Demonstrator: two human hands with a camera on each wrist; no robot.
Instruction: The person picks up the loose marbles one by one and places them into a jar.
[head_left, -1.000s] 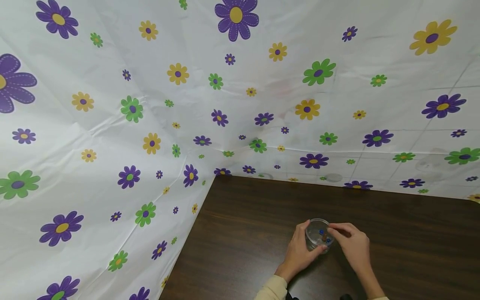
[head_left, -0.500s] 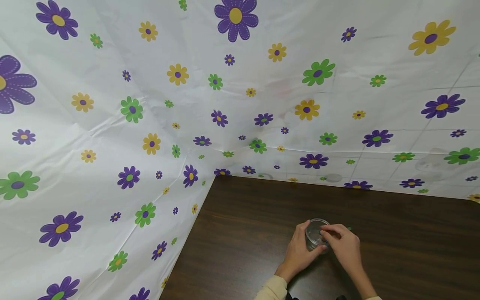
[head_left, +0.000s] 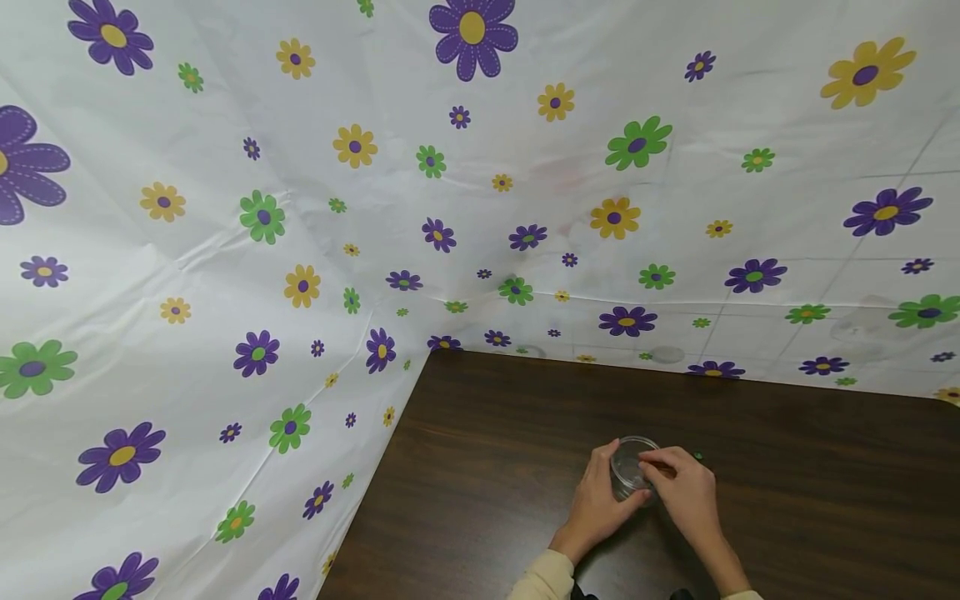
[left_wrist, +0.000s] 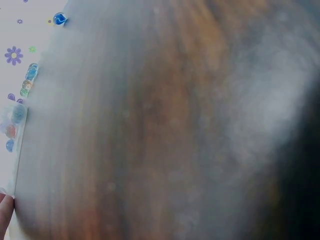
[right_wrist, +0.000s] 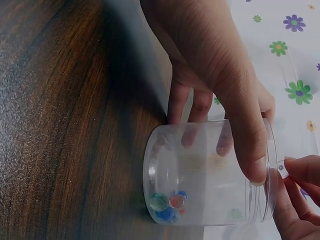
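My left hand grips a clear plastic jar that stands upright on the table, its thumb along the near side. Low in the jar, in the right wrist view, lie several marbles, green, blue and reddish. Over the jar's open mouth is my right hand, thumb and index fingertips together. Between them, in the right wrist view, is a small see-through thing; its kind is hard to make out. Beyond the right hand, a small green marble shows on the table.
The dark wooden table meets a white flowered curtain at the back and left. In the left wrist view, a blue marble and a row of several marbles rest on the table beyond the jar.
My right hand has shifted left from the jar's right rim to over its mouth, covering the blue and brown marbles seen there earlier. The left hand and jar stay in place.
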